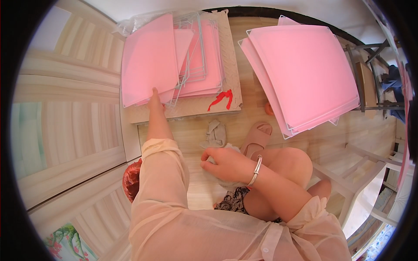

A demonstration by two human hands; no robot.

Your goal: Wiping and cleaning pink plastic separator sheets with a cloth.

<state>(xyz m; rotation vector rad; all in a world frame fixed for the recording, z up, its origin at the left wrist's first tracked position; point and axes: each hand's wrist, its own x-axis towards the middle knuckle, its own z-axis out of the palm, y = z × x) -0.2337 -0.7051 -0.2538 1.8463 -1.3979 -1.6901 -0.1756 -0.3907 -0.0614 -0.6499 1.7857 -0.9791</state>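
My left hand grips the near edge of a pink wire-framed panel, thumb on top and the other fingers hidden beneath. The panel lies tilted at the left of a pile of similar pink panels, with bare wire frames showing between the sheets. All of this rests on a flat cardboard box. My right hand, a silver bangle at its wrist, hovers beside my knee. Its fingers are loosely bent and apart, and nothing shows in them. Grey cloth lies just beyond it.
A second stack of pink panels stands at the right. A red ribbon lies on the cardboard. One pink slipper is on the wooden floor. Pale cabinet fronts line the left side, next to a shiny red object. Pale furniture stands right.
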